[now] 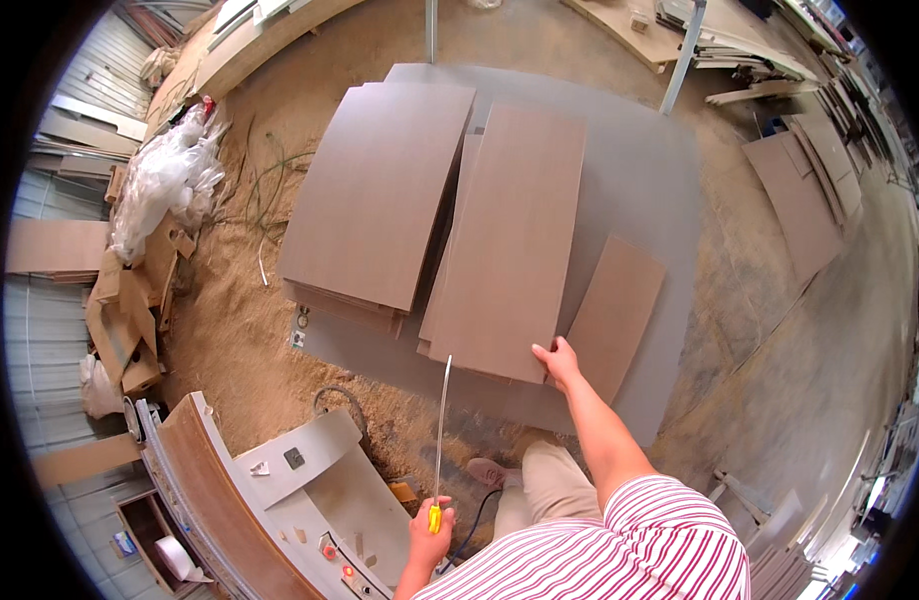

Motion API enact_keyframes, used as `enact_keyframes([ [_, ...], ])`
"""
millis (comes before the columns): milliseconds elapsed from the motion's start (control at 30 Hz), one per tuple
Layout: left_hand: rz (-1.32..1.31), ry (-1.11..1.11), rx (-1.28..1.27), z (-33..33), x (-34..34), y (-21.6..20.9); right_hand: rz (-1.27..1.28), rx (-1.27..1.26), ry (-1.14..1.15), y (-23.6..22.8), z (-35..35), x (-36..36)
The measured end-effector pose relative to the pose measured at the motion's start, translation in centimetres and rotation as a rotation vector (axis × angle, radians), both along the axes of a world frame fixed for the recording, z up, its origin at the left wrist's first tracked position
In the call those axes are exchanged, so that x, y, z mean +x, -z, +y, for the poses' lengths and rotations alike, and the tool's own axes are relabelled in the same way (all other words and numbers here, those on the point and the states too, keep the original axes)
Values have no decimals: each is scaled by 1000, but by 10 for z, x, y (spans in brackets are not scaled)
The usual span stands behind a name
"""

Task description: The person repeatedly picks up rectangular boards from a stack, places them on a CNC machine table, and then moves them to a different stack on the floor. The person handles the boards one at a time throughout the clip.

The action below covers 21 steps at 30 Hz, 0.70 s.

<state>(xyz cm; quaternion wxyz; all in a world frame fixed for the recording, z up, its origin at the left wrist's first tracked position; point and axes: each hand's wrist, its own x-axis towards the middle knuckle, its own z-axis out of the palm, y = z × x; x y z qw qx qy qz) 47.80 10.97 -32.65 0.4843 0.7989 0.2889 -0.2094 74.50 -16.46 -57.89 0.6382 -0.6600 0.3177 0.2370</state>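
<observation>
My left hand (430, 535) is closed around a yellow tape measure (436, 518). Its narrow blade (443, 430) runs out away from me, and the tip appears to meet the near left corner of the middle stack of brown boards (515, 230). At that stack's near right corner, my right hand (558, 360) grips the top board's edge; the fingertips under it are hidden. A wider board stack (380, 190) lies to the left, and a smaller board (620, 315) to the right. All rest on a large grey table (640, 180).
A machine with a pale panel and red buttons (328, 550) stands close at the lower left. Plastic sheeting (170, 180) and cardboard scraps (130, 310) lie along the left wall. Sawdust covers the floor (250, 360). More boards (800, 190) lean at the right; metal posts (685, 55) rise beyond the table.
</observation>
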Motion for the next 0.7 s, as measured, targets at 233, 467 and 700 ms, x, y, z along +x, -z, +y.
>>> enact_keyframes([
  [233, -24, 38, -48, -9, 2, -8, 7, -320, -244, -46, -99, -80],
  [467, -185, 111, -289, -54, 71, -22, -186, -517, -495, -230, -44, -96],
  [700, -326, 182, 33, -89, 113, -6, -379, -426, -716, -233, 59, -82],
])
